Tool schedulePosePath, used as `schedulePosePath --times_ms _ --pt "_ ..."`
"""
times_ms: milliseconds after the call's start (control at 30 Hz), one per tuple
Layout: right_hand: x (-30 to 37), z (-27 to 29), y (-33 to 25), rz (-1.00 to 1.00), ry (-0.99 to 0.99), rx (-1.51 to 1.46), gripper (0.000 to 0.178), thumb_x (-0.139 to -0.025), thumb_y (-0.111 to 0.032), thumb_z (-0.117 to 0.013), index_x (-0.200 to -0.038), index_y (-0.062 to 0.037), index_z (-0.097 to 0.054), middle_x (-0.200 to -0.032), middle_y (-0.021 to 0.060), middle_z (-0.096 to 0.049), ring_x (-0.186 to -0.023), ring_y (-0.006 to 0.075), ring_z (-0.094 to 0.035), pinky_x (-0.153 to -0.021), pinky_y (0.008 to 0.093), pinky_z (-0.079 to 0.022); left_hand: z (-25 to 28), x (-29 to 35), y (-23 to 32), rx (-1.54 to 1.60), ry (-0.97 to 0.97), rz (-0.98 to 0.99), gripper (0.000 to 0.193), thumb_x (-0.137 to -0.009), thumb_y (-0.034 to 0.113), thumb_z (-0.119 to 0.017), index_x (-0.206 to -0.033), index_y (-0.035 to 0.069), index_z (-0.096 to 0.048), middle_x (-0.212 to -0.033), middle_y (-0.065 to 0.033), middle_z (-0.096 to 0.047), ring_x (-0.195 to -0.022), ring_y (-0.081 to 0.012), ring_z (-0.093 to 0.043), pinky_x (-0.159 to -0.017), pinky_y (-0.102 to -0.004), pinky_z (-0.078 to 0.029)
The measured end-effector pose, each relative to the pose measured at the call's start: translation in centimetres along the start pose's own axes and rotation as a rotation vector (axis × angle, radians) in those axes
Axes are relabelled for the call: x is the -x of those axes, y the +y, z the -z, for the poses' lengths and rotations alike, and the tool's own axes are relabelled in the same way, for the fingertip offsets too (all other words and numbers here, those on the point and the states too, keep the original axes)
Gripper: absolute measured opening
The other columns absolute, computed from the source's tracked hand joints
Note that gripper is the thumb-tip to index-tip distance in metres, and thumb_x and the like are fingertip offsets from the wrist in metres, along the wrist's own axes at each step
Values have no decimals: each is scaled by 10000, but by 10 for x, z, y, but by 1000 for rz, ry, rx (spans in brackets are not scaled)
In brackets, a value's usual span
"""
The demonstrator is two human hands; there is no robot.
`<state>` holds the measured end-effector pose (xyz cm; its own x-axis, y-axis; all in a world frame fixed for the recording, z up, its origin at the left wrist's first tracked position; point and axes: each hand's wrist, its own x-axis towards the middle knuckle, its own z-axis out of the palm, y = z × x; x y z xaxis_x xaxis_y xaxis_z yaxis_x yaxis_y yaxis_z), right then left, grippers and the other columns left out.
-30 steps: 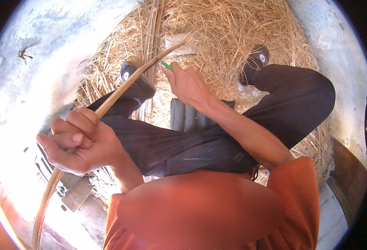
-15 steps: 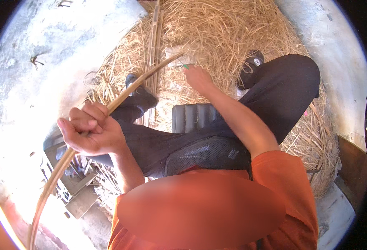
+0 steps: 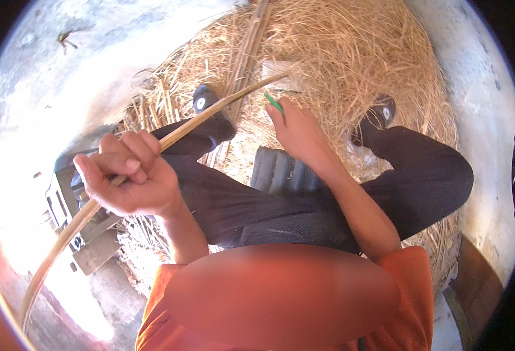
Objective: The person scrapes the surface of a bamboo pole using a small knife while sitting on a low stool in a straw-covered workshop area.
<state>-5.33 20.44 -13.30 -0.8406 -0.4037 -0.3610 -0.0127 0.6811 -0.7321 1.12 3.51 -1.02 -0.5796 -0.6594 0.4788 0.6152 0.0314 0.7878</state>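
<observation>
A long, pale bamboo strip (image 3: pixel 202 117) runs slantwise across the view, its thin tip pointing to the far middle and its near end bending down to the lower left. My left hand (image 3: pixel 130 172) is closed around it partway along. My right hand (image 3: pixel 301 128) grips a small tool with a green handle (image 3: pixel 274 103), close to the strip's far end but apart from it. Whatever extends from that handle is too small to make out. A pale flat block (image 3: pixel 275 71) lies on the straw behind the strip's tip.
Loose straw-like shavings (image 3: pixel 351 41) cover the floor ahead. Several long strips (image 3: pixel 249 50) lie beyond my left shoe (image 3: pixel 203 99). A dark ribbed pad (image 3: pixel 287 169) is between my legs. Pale walls rise on both sides, and a metal-framed object (image 3: pixel 88 234) stands at left.
My right hand has drawn back toward me and a little right, so more of the green handle shows. My left hand keeps its hold on the strip. The whole view has shifted.
</observation>
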Motion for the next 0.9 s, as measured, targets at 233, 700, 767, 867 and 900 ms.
schedulePosePath --times_ms 233,700,767,867,900 --pt "18 11 -23 154 -8 -122 348 -931 -325 -458 -969 15 -520 -653 249 -587 -674 446 -585 -648 528 -430 16 -27 13 -113 -298 -128 578 -896 612 -358 -892 72 -566 -642 -29 -454 -484 -130 -432 -467 -275 -372" --pt "38 34 -42 300 58 -299 365 -960 -351 -408 -933 -3 -515 -588 221 -559 -576 423 -569 -551 503 -423 4 -28 70 177 -467 -247 720 -827 702 -342 -876 28 -592 -470 6 -340 -324 -91 -252 -319 -233 -174" --pt "47 36 -46 348 69 -355 351 -963 -340 -404 -924 -5 -502 -566 211 -550 -555 414 -566 -515 498 -417 -9 -25 41 139 -567 -316 663 -850 660 -319 -815 36 -539 -478 -4 -343 -334 -99 -285 -322 -242 -212" --pt "52 23 -42 335 178 -314 298 -959 -284 -430 -914 2 -501 -538 218 -493 -513 404 -528 -500 478 -369 -36 -3 -13 154 -487 -306 561 -888 578 -317 -685 67 -430 -479 -3 -317 -348 -105 -282 -336 -257 -212" --pt "52 19 -40 309 197 -268 294 -958 -282 -430 -913 1 -497 -538 225 -496 -516 415 -531 -506 492 -373 -38 2 -25 203 -468 -264 681 -816 691 -267 -697 47 -451 -473 -15 -330 -336 -117 -293 -328 -269 -230"
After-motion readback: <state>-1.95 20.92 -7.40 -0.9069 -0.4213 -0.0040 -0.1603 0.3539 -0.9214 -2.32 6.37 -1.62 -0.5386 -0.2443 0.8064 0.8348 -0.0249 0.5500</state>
